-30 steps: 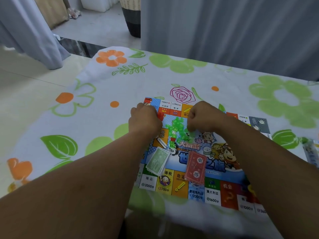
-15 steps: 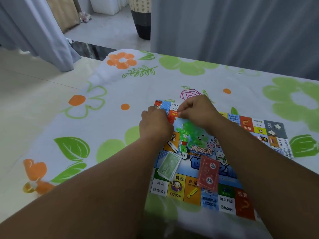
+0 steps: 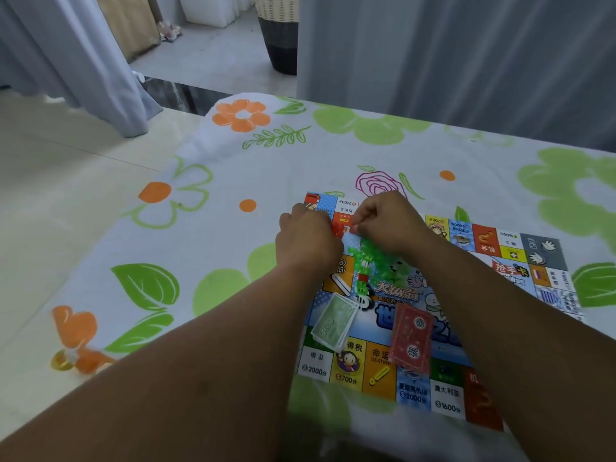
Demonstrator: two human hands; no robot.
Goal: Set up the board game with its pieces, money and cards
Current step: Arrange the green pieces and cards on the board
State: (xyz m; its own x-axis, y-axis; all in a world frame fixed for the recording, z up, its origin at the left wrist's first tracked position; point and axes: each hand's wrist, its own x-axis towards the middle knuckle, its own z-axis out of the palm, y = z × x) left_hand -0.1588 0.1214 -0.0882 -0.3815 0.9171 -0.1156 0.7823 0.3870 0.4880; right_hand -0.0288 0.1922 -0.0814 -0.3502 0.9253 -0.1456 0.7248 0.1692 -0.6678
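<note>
You are working at the far left corner of the board [image 3: 485,240], which is lying flat on the flowered cloth of the worktop [image 3: 266,161] with its near edge close to you, so every square is within reach. Your right hand [image 3: 390,225] is curling over that corner with finger and thumb pinched together on what looks like a small red piece [image 3: 352,230], though it is sitting against a red square and is hard to separate from it. Holding it by the tips is probably letting you set it down on one chosen square.

Your left hand [image 3: 308,241] is lying knuckles-up just beside the right, at the board's left edge. Its fingers are tucked under and out of sight, so I cannot tell whether it is gripping anything or only steadying the board.

The green pieces [image 3: 376,261] are heaped loosely in the middle of the board, just under your wrists, handy for picking from. The green money [image 3: 335,320] and the red cards [image 3: 411,338] are waiting as two separate stacks nearer to you, both tilted and not yet squared, which suggests sorting is only partly done.
</note>
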